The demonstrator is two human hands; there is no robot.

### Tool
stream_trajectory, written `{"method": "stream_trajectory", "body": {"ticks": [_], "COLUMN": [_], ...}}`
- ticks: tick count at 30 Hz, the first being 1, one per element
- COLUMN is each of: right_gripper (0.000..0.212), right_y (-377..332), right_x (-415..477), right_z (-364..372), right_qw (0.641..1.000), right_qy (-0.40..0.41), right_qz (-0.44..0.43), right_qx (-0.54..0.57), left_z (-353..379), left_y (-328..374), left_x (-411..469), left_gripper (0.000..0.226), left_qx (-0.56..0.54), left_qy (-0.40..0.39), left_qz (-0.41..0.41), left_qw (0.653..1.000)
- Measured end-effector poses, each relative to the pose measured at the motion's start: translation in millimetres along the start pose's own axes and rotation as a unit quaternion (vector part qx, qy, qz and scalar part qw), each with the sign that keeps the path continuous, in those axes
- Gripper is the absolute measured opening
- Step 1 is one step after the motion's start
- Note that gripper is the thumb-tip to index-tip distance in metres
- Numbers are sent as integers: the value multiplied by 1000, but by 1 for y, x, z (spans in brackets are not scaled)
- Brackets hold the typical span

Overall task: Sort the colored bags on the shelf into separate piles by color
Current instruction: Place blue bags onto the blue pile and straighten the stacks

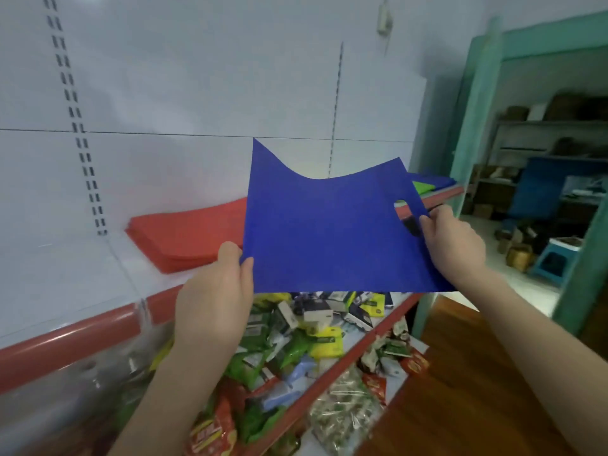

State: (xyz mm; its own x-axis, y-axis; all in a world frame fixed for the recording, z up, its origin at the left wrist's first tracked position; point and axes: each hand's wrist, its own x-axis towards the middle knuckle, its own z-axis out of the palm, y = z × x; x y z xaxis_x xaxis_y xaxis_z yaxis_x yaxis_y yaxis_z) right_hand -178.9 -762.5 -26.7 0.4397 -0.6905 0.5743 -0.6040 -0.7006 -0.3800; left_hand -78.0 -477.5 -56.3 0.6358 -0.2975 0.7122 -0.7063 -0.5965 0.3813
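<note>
While it is held spread out above the shelf point(65, 278), the blue bag point(329, 232) is pinched at its 8 o'clock corner by the left hand point(214, 297) and gripped at its 3 o'clock handle edge by the right hand point(454, 245). A red pile point(184, 235) is seen on the shelf at the bag's 9 o'clock, green bags point(422, 187) at 2 o'clock.

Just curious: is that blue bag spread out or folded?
Spread out. The blue bag is held as one flat sheet between the left hand and right hand, handle hole visible.

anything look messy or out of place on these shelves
Nothing damaged. The red bags lie in a neat stack. The held-up blue bag merely sags. The snack packets on the lower shelf lie in a jumbled heap.
</note>
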Motion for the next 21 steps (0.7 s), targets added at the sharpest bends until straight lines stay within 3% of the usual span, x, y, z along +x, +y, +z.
{"method": "stream_trajectory", "body": {"ticks": [6, 21], "right_gripper": [33, 32], "right_y": [109, 281], "right_x": [34, 202], "right_z": [-1, 54], "right_qw": [996, 977], "right_qy": [5, 54], "right_qz": [82, 196], "right_qx": [-21, -68], "left_z": [97, 341], "left_y": [73, 206], "left_x": [29, 156], "left_gripper": [16, 21], "left_qx": [-47, -131], "left_qy": [-50, -78], "left_qz": [66, 87], "left_qw": [995, 984]}}
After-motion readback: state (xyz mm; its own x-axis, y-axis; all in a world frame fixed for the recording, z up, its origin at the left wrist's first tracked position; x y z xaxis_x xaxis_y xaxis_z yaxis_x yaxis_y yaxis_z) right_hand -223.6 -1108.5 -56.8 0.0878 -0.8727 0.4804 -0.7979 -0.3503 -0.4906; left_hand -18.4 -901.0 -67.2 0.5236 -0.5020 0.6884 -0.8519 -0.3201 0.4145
